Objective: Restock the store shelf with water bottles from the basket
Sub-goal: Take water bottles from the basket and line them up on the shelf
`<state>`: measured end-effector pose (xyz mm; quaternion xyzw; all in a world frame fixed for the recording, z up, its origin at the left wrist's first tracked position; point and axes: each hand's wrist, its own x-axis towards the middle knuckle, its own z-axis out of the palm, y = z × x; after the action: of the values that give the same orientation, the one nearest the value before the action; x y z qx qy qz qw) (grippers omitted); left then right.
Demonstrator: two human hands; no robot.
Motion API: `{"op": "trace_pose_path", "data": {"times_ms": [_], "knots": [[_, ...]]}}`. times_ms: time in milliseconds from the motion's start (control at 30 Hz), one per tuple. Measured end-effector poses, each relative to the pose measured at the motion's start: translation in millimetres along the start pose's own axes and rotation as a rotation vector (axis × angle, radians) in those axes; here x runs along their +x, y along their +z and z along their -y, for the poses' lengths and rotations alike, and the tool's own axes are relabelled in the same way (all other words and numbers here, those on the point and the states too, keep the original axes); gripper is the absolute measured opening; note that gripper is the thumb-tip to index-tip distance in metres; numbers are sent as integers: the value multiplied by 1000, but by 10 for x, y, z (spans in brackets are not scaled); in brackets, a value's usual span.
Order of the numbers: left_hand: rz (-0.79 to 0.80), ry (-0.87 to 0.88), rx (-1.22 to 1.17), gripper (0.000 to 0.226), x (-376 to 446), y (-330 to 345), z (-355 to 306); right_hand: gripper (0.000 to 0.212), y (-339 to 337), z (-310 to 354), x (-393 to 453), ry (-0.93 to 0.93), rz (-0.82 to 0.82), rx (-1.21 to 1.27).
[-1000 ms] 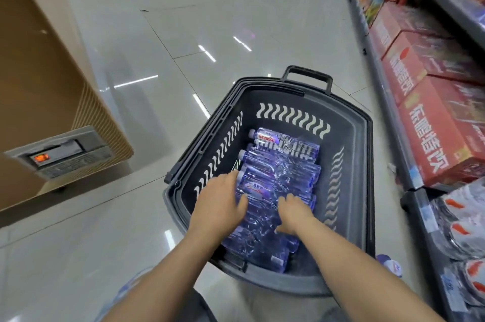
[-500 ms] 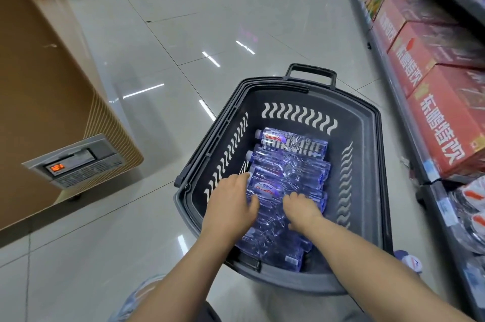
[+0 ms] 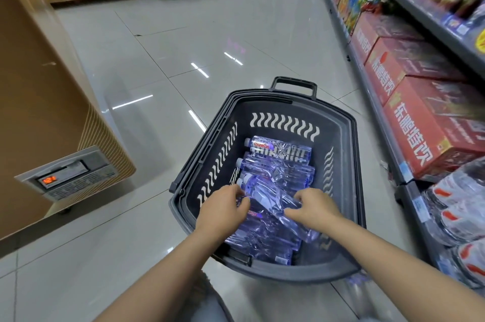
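Bottle (image 3: 273,203) newly tilted, cap up-left.

Floor (image 3: 147,230): glossy pale tiles, filling the left and centre of the frame.
Basket (image 3: 343,190): dark grey, standing on the floor at lower centre.
Freezer (image 3: 47,122): tan cabinet on the floor at the left edge.
Shelf (image 3: 378,112): grey rack along the right edge.
Cartons (image 3: 420,122): red, in a row on the lowest shelf board, right of frame.

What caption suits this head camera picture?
Both hands, left hand and right hand, lift a water bottle from the dark basket.
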<state>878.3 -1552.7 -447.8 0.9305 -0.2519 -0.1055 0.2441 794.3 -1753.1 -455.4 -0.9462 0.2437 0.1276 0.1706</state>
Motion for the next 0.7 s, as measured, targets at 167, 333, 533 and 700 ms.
{"op": "trace_pose_path", "data": {"times_ms": [167, 333, 533, 700], "knots": [[339, -101, 12, 53, 108, 44, -88, 43, -245, 13, -188, 76, -55, 386], [546, -455, -872, 58, 215, 67, -371, 41, -189, 139, -321, 37, -112, 592], [124, -341, -1096, 34, 550, 18, -349, 42, -190, 206, -118, -156, -159, 593], [-120, -143, -326, 55, 634, -75, 43, 59, -88, -83, 376, -111, -208, 240]]}}
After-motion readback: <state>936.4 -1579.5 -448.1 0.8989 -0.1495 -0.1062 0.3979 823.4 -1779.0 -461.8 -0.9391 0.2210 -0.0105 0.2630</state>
